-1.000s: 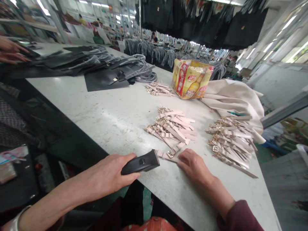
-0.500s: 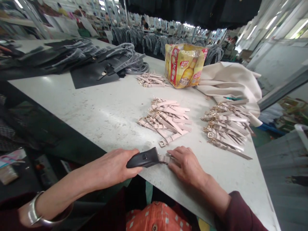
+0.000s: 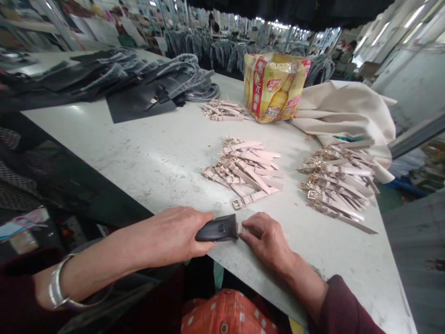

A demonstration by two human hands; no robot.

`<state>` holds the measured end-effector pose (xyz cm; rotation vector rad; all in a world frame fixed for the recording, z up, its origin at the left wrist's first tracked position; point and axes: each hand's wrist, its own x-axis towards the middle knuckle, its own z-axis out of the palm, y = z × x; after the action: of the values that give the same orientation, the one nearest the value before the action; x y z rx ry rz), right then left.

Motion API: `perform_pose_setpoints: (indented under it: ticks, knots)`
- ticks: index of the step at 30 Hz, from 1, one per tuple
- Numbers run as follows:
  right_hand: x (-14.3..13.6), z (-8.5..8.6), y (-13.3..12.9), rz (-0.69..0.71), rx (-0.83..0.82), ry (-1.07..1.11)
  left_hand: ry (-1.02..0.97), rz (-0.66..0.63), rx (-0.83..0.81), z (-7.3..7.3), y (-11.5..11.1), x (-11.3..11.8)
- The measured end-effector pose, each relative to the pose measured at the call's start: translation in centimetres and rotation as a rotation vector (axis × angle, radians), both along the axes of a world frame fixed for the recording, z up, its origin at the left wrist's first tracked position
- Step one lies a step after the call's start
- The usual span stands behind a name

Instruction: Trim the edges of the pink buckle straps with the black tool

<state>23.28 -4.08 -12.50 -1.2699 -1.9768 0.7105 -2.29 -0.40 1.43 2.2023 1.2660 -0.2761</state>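
My left hand [image 3: 184, 232] is wrapped round a black hand-held tool [image 3: 219, 228], shaped like a hair clipper, with a small raised button on top. The tool's wide end points right, over the table's near edge. At that end my right hand [image 3: 267, 236] pinches a pale pink strap [image 3: 243, 228], most of it hidden by the fingers. Just beyond both hands lies a pile of pale pink buckle straps [image 3: 250, 167], with one buckled strap [image 3: 255, 198] at its near side. Whether the tool touches the held strap I cannot tell.
A second heap of straps [image 3: 340, 181] is on the right, and a smaller bunch [image 3: 224, 110] lies farther back. Behind stand a yellow beer carton [image 3: 276, 88] and folded cream material [image 3: 344, 109]. Black bag pieces [image 3: 139, 88] with wrapped handles cover the back left.
The tool has moved slightly right and closed up on my right hand, so less of the strap shows between them. The whole view has shifted a little.
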Motion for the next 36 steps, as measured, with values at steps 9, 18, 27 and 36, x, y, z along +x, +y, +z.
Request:
perform_pose_setpoints:
  ticks: [9, 18, 27, 36]
  knots:
    - [0.0, 0.7, 0.0, 0.042, 0.03, -0.014, -0.001, 0.004, -0.036, -0.7, 0.8, -0.1]
    - [-0.1, 1.9, 0.2, 0.137, -0.075, 0.002, -0.018, -0.007, -0.05, 0.2, 1.0, 0.0]
    - [-0.5, 1.7, 0.3, 0.038, -0.156, 0.094, 0.003, -0.005, -0.052, -0.1, 1.6, 0.6]
    - [0.7, 1.6, 0.5, 0.0, -0.163, 0.154, -0.009, 0.001, -0.052, -0.5, 1.5, -0.3]
